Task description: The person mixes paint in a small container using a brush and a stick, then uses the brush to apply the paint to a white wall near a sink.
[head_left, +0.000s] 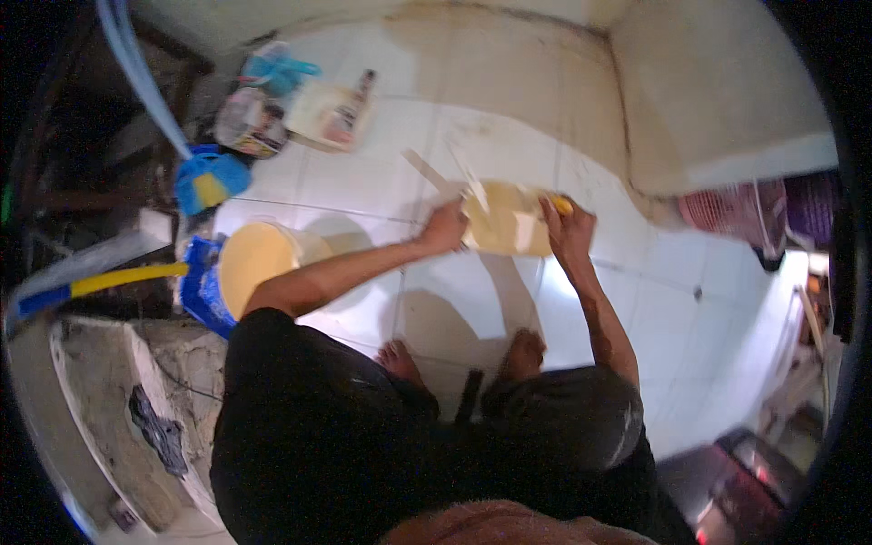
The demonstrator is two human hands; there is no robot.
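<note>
Ahead of my feet, a pale yellow, box-shaped plastic container [510, 221] is held off the tiled floor between my two hands. My left hand [443, 227] has its fingers closed on the container's left edge. On the opposite side, my right hand [569, 232] grips it near the right edge, with a bright yellow piece [564, 206] showing by the fingers; its kind is not clear. A thin white strip [470, 171] sticks up by the container's left end, blurred. What the container holds cannot be made out.
A round cream bucket [257, 265] stands left, beside a blue dustpan-like piece [202, 283] and a yellow-and-blue pole [127, 278]. Farther off are a square tub [313, 107], a patterned container [247, 123] and a blue broom head [211, 180]. Pink baskets [736, 211] sit right.
</note>
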